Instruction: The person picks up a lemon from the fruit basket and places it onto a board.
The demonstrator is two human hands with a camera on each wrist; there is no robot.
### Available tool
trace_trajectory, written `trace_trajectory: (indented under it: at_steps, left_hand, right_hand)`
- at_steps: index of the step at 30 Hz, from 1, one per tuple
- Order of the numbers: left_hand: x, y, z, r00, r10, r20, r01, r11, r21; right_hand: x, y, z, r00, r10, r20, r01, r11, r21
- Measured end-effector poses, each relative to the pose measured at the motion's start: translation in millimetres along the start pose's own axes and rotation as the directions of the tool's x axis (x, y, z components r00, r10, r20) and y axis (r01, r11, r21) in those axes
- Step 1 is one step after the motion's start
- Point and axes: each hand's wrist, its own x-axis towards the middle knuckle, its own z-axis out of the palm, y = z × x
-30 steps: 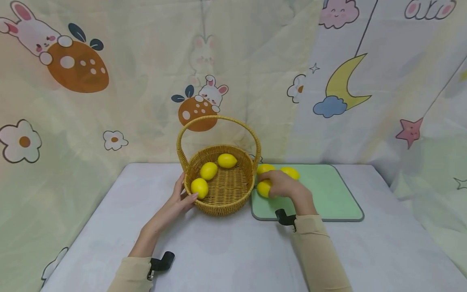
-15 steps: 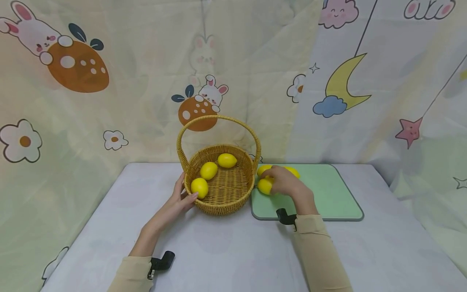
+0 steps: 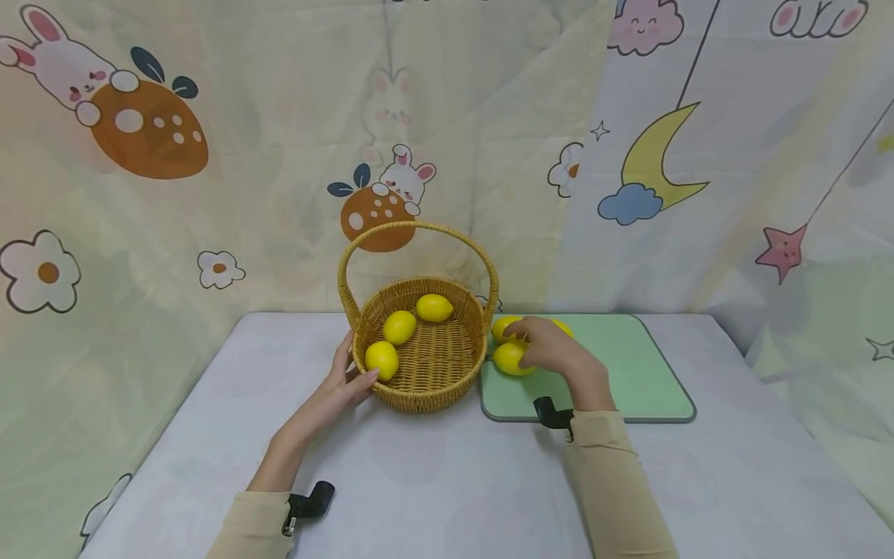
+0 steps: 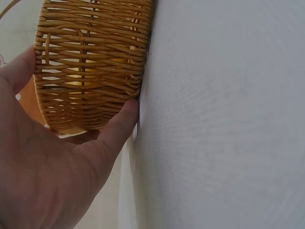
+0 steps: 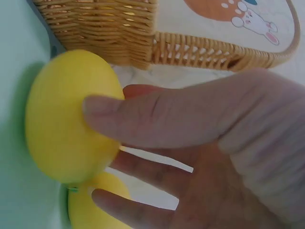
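Note:
A wicker basket (image 3: 419,400) with a tall handle stands on the table and holds three lemons: one at the front (image 3: 382,360), one in the middle (image 3: 400,328) and one at the back (image 3: 434,308). My left hand (image 3: 342,388) grips its left side, spread between rim and base. On the green mat, my right hand (image 3: 555,349) is over more lemons. Its thumb lies against the near lemon (image 5: 71,119), with the other fingers loosely spread behind. A second lemon (image 3: 504,328) lies just beyond, and a third (image 3: 563,328) is mostly hidden by the hand.
The green mat (image 3: 628,373) with a grey edge lies right of the basket. A white cloth covers the table (image 3: 419,481). Behind it hangs a printed curtain (image 3: 279,194) with rabbits, flowers and a moon.
My right hand has shifted slightly right, and more of the near lemon shows beside it. The left hand and the basket have stayed in place.

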Motion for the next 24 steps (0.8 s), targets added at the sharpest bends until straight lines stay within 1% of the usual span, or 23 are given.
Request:
trace_trajectory:
  at_steps: [8, 13, 18, 24]
  left_hand:
    - [0.2, -1.0, 0.2, 1.0, 0.001, -0.001, -0.001, 1.0, 0.0]
    - [1.0, -3.1, -0.1, 1.0, 0.0, 0.001, 0.0, 1.0, -0.011]
    - [1.4, -3.9, -0.2, 1.0, 0.002, 0.003, -0.002, 1.0, -0.021]
    - [1.4, -3.0, -0.1, 1.0, 0.004, 0.006, -0.004, 1.0, -0.023]
  right_hand:
    - [-6.0, 1, -8, 1.0, 0.013, 0.012, -0.013, 0.999, 0.035]
    - [-11.3, -3, -16, 1.0, -0.025, -0.003, 0.025, 0.999, 0.036]
    - [-18.2, -14, -25, 0.998, -0.057, -0.025, 0.058, 0.997, 0.057]
    - [-25.4, -36, -30, 0.997, -0.069, -0.021, 0.07, 0.996, 0.061]
